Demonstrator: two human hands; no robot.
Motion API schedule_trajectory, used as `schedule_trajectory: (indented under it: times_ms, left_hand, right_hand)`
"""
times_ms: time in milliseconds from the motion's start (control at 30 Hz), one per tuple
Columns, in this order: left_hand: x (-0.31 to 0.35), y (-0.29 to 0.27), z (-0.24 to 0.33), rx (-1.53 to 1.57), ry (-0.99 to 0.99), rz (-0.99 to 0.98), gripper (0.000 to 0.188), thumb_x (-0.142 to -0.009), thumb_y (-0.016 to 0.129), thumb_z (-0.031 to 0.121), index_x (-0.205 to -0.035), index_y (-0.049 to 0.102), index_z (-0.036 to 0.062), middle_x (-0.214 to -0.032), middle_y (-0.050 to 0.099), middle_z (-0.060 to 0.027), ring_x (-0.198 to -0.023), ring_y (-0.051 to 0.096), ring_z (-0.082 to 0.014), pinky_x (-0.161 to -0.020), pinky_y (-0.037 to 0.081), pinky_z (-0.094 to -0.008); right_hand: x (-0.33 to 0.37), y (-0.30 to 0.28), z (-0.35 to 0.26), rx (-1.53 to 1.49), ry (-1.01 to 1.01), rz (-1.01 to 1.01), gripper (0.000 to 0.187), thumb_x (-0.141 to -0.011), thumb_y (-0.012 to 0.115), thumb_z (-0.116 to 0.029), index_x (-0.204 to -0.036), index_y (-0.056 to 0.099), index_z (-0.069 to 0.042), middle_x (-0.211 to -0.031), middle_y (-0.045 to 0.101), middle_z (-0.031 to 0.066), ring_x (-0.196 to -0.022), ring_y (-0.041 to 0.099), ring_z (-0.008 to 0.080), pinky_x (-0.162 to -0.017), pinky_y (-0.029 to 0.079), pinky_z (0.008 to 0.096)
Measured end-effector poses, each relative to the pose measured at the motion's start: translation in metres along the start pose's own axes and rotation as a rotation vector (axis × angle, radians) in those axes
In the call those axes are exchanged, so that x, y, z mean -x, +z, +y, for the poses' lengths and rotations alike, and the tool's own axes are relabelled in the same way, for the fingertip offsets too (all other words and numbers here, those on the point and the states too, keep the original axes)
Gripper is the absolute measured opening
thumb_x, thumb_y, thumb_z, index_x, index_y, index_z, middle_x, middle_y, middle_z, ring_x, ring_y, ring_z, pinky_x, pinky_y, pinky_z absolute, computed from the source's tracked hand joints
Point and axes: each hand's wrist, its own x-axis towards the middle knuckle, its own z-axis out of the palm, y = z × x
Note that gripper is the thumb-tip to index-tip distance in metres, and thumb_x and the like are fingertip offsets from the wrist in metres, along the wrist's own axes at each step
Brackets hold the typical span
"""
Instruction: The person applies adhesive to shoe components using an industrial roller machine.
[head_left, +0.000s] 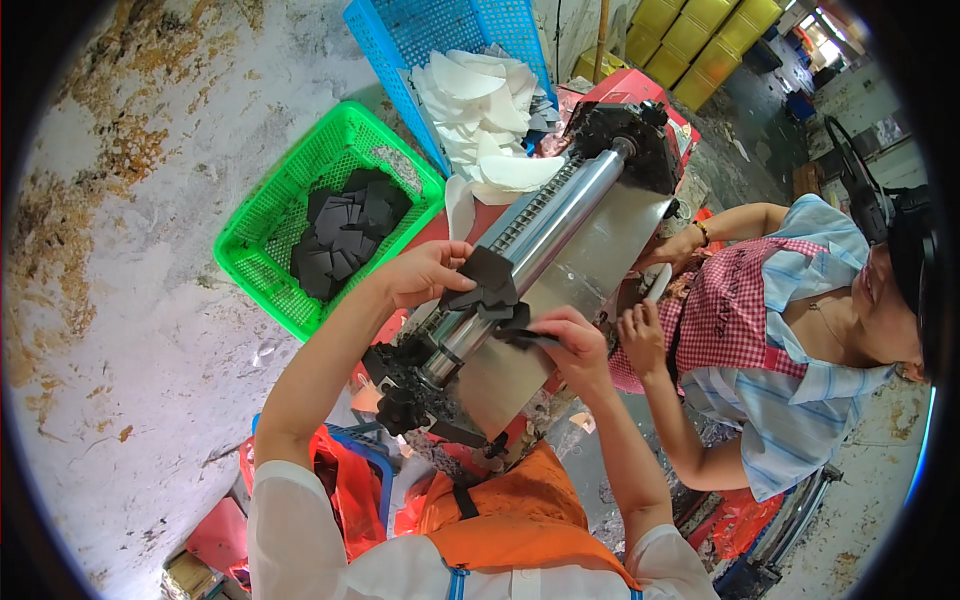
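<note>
My left hand [432,274] pinches a small stack of flat black pieces [488,277] over the roller machine. They look like cut sheet material, but I cannot tell what it is. On the other side of the roller, my right hand [574,342] grips a dark flat piece [524,338], partly blurred, between thumb and fingers. Beneath both hands runs the machine's shiny metal roller [572,208], with a smooth metal plate [604,262] sloping along its right side. Close to my left forearm, a green plastic basket [262,214] contains a heap of similar black pieces [345,232].
A blue basket [400,52] at the back holds white curved pieces [480,95]. A co-worker in a checked apron [715,300] handles a pale piece [657,283] at right. Red plastic bags [345,490] hang lower left. Yellow boxes [705,45] are stacked behind.
</note>
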Motion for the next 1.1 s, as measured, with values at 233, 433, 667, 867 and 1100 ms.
schedule_trajectory:
  times_ms: [233,433,667,867,1100]
  left_hand:
    - [-0.002,-0.023,0.015,-0.297,0.067,0.25,0.032,-0.078,0.068,-0.01,-0.107,0.063,0.0035,-0.103,0.067,-0.0041,-0.096,0.065,-0.0146,-0.085,0.052,-0.0287]
    - [0.004,-0.024,0.02,0.03,0.223,0.226,0.036,-0.079,0.066,-0.01,-0.113,0.063,0.0024,-0.107,0.067,-0.0061,-0.1,0.065,-0.0169,-0.091,0.051,-0.0325]
    - [0.024,-0.076,0.046,0.244,0.351,0.3,0.034,-0.082,0.065,-0.007,-0.114,0.061,0.0035,-0.109,0.066,-0.0079,-0.103,0.064,-0.0199,-0.093,0.051,-0.0381]
    - [-0.02,-0.17,0.041,0.504,0.181,0.775,0.025,-0.084,0.064,-0.004,-0.104,0.058,0.0118,-0.107,0.065,-0.0091,-0.098,0.065,-0.0262,-0.088,0.05,-0.0509]
    - [-0.043,-0.237,0.024,0.4,0.381,0.933,0.033,-0.086,0.063,0.0,-0.116,0.055,0.0117,-0.106,0.065,-0.0075,-0.096,0.066,-0.028,-0.073,0.053,-0.0502]
  right_hand:
    - [0.0,0.0,0.012,0.788,-0.412,0.124,0.039,-0.07,0.069,0.001,-0.107,0.07,-0.011,-0.089,0.059,0.0056,-0.081,0.059,0.0238,-0.072,0.052,0.0365]
    - [0.0,0.011,0.033,0.585,-0.39,0.138,0.042,-0.065,0.067,0.004,-0.104,0.07,-0.012,-0.093,0.061,0.0053,-0.088,0.058,0.0259,-0.073,0.051,0.0368]
    - [0.015,-0.001,0.024,0.652,-0.369,0.096,0.041,-0.064,0.064,0.007,-0.1,0.071,-0.012,-0.099,0.062,0.0062,-0.093,0.057,0.028,-0.08,0.05,0.0382]
    - [0.019,0.004,0.013,0.692,-0.322,0.122,0.039,-0.064,0.064,0.005,-0.099,0.071,-0.011,-0.099,0.061,0.0063,-0.095,0.057,0.0279,-0.081,0.049,0.0387]
    - [0.016,0.004,0.011,0.707,-0.309,0.13,0.042,-0.062,0.067,0.005,-0.1,0.071,-0.012,-0.101,0.061,0.0043,-0.096,0.056,0.0258,-0.082,0.049,0.0368]
